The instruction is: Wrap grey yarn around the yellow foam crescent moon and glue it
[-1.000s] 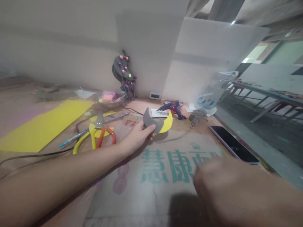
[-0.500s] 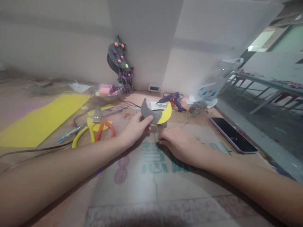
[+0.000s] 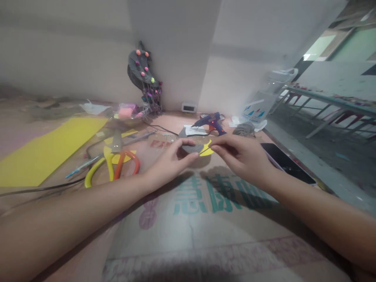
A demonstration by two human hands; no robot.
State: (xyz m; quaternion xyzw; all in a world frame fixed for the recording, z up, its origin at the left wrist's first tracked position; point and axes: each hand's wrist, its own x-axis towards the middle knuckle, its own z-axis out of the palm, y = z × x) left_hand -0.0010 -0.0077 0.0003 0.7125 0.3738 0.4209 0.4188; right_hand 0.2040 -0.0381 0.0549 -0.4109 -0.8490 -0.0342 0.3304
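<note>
My left hand [image 3: 176, 158] is closed on a yellow card crescent [image 3: 207, 149], with fingers above and the thumb below. Grey yarn is wound round the crescent's left and middle part; its right tip is bare yellow, and my fingers cover some of the wrapping. A short taut strand of yarn [image 3: 203, 151] runs from the crescent to my right hand [image 3: 243, 156], which pinches it between thumb and fingertips just right of the yellow tip. Behind my right hand lies a grey yarn ball [image 3: 245, 129].
Left are pliers [image 3: 113, 166] with yellow and orange handles and yellow sheet [image 3: 55, 150]. Behind stand a glue gun [image 3: 212, 123], a small display [image 3: 188, 107] and a pompom-decorated grey crescent [image 3: 138, 68]. A phone [image 3: 289, 162] and plastic jug [image 3: 260, 103] are right.
My right hand has risen from below the crescent to the right of its tip, carrying the yarn. The crescent has tilted flatter in my left hand. The view has shifted slightly.
</note>
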